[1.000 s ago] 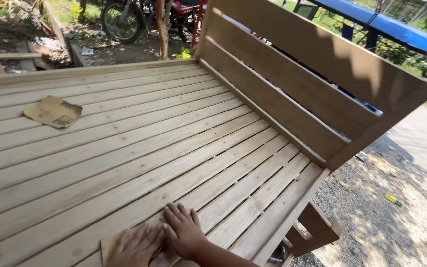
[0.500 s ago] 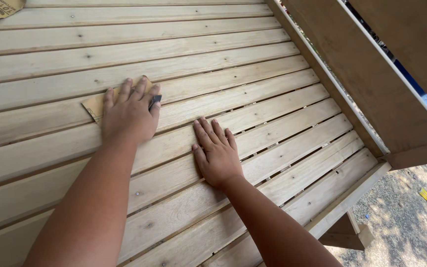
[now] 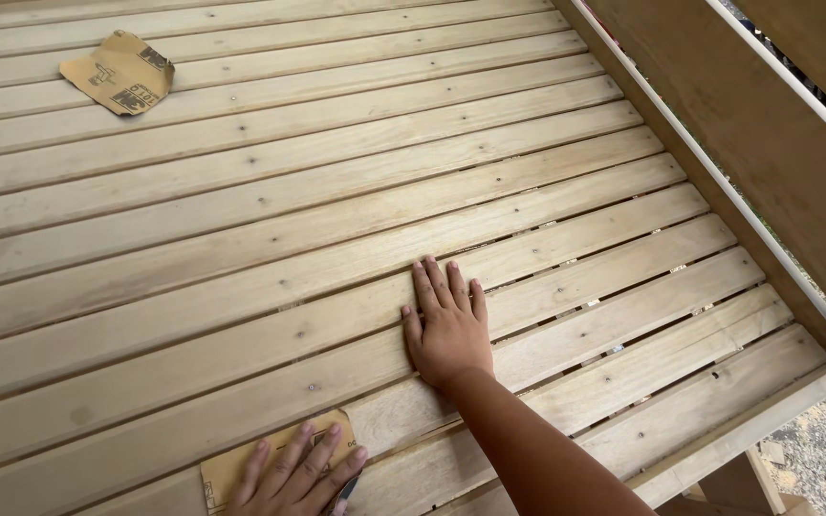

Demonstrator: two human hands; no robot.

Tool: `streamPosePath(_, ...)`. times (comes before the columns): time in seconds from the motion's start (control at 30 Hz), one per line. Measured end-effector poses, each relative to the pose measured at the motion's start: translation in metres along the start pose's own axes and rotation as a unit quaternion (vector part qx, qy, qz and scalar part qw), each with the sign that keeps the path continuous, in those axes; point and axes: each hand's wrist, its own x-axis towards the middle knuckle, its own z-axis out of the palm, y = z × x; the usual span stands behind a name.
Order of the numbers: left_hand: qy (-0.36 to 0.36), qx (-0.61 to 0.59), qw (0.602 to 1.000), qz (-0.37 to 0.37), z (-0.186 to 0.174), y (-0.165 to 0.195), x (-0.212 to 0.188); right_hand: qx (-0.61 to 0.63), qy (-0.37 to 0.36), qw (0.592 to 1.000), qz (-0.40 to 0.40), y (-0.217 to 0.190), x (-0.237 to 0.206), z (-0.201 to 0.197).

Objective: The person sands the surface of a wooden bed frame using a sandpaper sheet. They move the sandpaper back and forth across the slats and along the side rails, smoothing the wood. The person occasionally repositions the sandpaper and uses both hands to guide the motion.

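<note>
Both hands lie spread on the slats (image 3: 241, 239): left hand (image 3: 298, 470) flat on sandpaper (image 3: 231, 465), right hand (image 3: 446, 325) just beyond it.

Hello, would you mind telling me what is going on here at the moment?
A person leans over a slatted wooden bench seat. The left hand presses a sheet of sandpaper flat on a slat at the near edge, while the right hand lies open, palm down, on the slats. A second, crumpled sandpaper piece lies apart at the far left.
</note>
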Motion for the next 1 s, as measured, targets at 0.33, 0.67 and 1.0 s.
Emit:
streamPosePath(0.33, -0.323, 0.017, 0.915, -0.240, 0.058, -0.130, 0.178, -0.037, -0.079, 0.996, 0.016, -0.007, 0.003, -0.017)
streamPosePath(0.67, -0.273, -0.013, 0.923, -0.271, 0.087, -0.167, 0.225, -0.037, -0.015, 0.999, 0.009, 0.004, 0.003, -0.003)
streamPosePath(1.0, -0.201, 0.112, 0.904, -0.360, -0.044, -0.324, -0.021, -0.046, -0.001, 0.994, 0.094, -0.035, 0.027, 0.016)
